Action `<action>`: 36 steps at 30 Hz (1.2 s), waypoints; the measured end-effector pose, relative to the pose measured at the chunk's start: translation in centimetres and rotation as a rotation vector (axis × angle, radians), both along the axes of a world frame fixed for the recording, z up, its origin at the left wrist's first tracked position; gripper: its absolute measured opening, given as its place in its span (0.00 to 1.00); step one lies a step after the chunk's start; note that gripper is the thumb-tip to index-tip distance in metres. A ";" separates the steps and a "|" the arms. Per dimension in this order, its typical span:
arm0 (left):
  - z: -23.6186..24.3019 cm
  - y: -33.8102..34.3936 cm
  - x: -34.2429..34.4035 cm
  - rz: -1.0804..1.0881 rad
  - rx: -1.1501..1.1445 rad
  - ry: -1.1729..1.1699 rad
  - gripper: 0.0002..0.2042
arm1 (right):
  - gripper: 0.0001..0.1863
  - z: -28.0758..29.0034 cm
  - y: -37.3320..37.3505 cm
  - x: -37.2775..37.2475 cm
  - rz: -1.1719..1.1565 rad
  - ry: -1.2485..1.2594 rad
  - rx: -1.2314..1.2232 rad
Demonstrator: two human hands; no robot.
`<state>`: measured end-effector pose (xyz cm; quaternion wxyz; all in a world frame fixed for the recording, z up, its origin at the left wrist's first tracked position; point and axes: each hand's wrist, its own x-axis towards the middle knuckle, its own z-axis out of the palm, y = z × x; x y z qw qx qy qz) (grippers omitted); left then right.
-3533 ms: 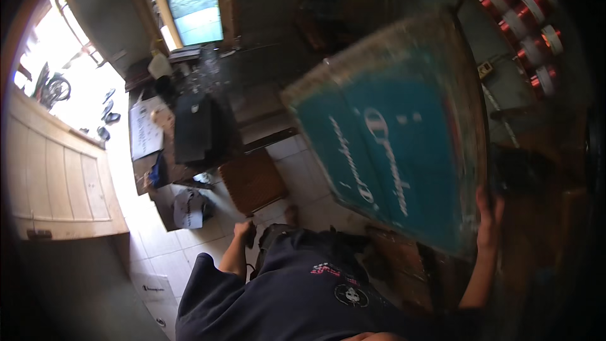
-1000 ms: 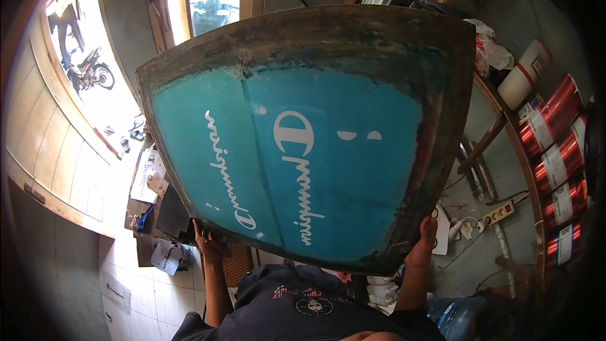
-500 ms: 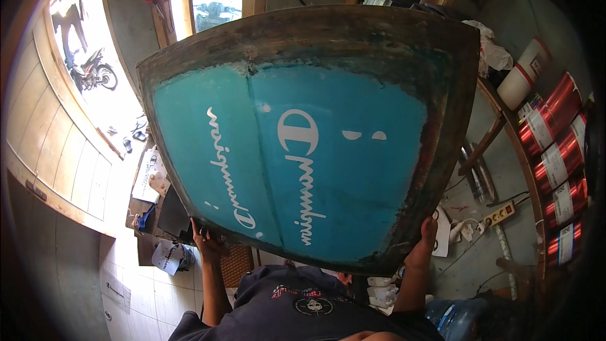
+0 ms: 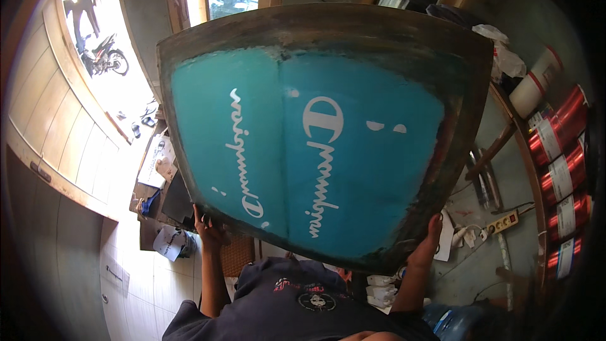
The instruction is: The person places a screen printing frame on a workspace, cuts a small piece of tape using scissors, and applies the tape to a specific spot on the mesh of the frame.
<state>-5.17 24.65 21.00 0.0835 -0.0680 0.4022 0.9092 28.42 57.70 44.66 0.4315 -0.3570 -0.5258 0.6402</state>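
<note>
I hold a large screen printing frame [image 4: 353, 196] up in front of me, tilted, by its near edge. Its mesh is teal on the left and deeper blue on the right, with pale mirrored lettering and a logo in it. A dark, stained wooden border runs round the mesh. My left hand [image 4: 211, 233] grips the near left corner, and some of its fingers go out of sight beneath the wood. Round the near right corner my right hand [image 4: 424, 251] is closed, thumb up along the side; its other fingers are hidden behind the frame.
At right, red foil rolls [image 4: 558, 180] stand on a rack beside a white roll [image 4: 535, 82]. A power strip [image 4: 503, 222] lies below them. On the left are an open doorway, a motorcycle [image 4: 104, 60] outside, a low table with papers [image 4: 154, 161], and a bucket [image 4: 173, 243].
The screen printing frame has shifted right in view and turned slightly, its far left corner rising. The background has slid right too. Both hands keep their grip.
</note>
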 end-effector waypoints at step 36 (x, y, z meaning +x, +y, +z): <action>4.8 2.8 4.7 -0.348 0.418 -0.378 0.34 | 0.29 19.4 8.4 -4.7 0.129 -0.050 0.342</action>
